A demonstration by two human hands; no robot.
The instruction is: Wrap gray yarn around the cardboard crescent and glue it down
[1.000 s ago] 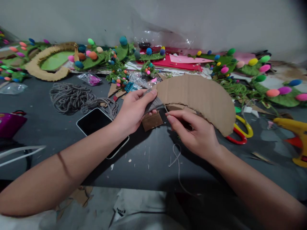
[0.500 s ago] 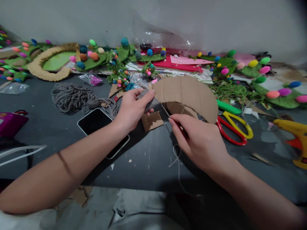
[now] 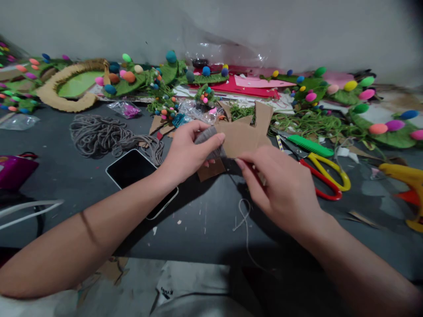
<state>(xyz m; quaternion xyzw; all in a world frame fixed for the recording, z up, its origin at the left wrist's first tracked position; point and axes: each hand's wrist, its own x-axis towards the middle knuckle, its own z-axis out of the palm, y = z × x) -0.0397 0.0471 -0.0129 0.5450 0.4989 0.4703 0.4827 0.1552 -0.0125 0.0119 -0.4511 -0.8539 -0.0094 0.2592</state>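
Observation:
My left hand (image 3: 191, 149) is closed around one end of a cut cardboard shape (image 3: 241, 138), its thumb on top. Grey cord (image 3: 211, 134) is wound in close rows around that end. Just to the right, my right hand (image 3: 280, 185) is pinched on the cord by the cardboard's lower edge; the fingertips hide most of the held stretch. A loose cord tail (image 3: 246, 220) hangs in a loop over the dark table below. Part of the cardboard's far side is behind my right hand.
A phone (image 3: 132, 165) lies under my left forearm, beside a heap of grey cord (image 3: 95, 134). Scissors (image 3: 325, 176), a green cutter (image 3: 310, 145) and a yellow glue gun (image 3: 399, 176) are at right. Felt leaves with coloured balls (image 3: 128, 79) line the wall.
The cardboard shape has turned in my left hand, so its broad curve no longer shows and the scissor blades are uncovered. My right hand has shifted slightly right and up, still pinching the cord.

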